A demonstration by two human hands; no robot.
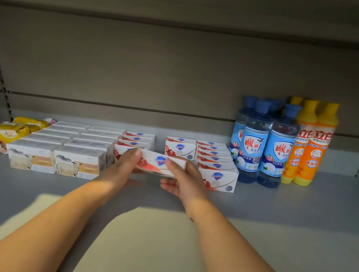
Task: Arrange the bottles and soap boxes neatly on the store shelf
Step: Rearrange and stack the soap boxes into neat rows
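Head view: looking down along two bare forearms onto a grey shelf [277,218], a flat matt board, with a slotted back panel [136,72] rising behind it.
Held soap box [161,163]: a flat rectangular white card carton with a red fruit print and a blue shield badge. It is lying lengthwise between both hands, in front of the gap between the two red-and-white rows. Whether it is touching the shelf cannot be told.
Left hand [123,165]: gripping the box's left end, fingers curling over its top edge.
Right hand [181,182]: gripping the right end, thumb lying on top, fingers curling underneath.
Left red-and-white row [137,139]: matching cartons standing one behind another, just behind the left hand.
Lone carton [179,147]: standing upright at the back of the gap.
Right red-and-white row [216,164]: matching cartons lining up front to back.
Animal-print boxes [55,160]: blocky white cartons sitting in two tight columns on the left.
Yellow packets [11,130]: crinkled glossy wrappers piling loosely at the far left.
Blue bottles [265,143]: clear ribbed plastic with blue caps, clustering just right of the cartons.
Orange bottles [313,143]: smooth waisted plastic with yellow caps, standing against the blue ones.
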